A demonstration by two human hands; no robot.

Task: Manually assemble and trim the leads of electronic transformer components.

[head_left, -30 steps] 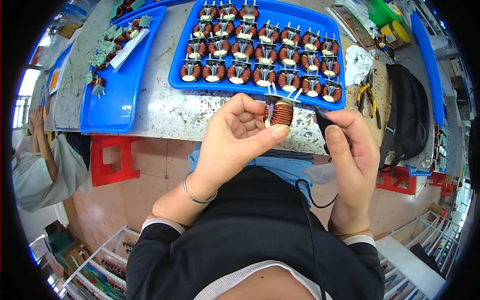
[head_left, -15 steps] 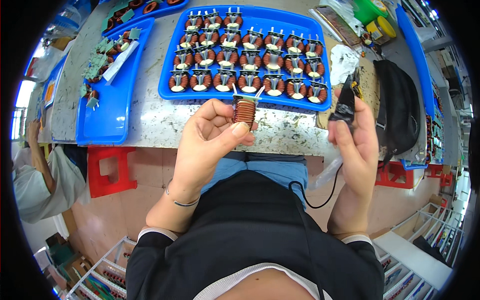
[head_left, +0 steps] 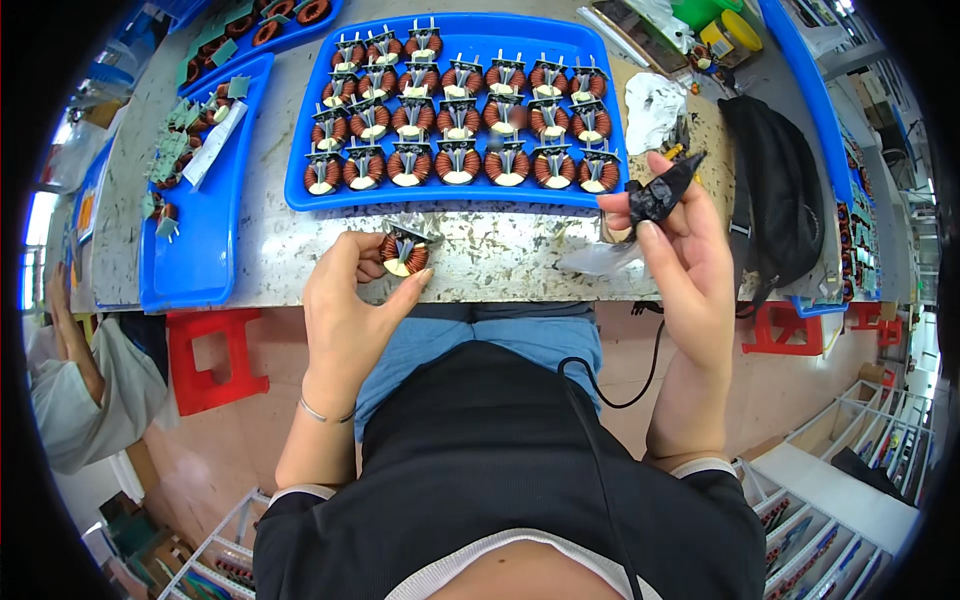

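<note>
Blue plastic at far left: narrow tray [head_left: 190,268] on the left part of the counter [head_left: 500,250], with green-topped coils [head_left: 172,155] toward the far end. Next, near the counter's front edge, left hand [head_left: 345,305], thumb and fingers curved partway in around a single wound coil [head_left: 404,264], pale base toward that edge; cannot tell whether resting on the counter or just clear of it. Best to grip lightly by the sides, sparing wire and pins. Behind, large blue tray [head_left: 510,38] with standing coils [head_left: 457,165] in rows; keep knuckles off the near rim. Farther right, by the front edge, clear plastic film [head_left: 600,258]; avoid snagging. Last, right hand [head_left: 693,250], thumb and fingers pinched closed on a black tapered piece [head_left: 660,195], tip aimed toward the far right; keep steady, well apart from the winding.
</note>
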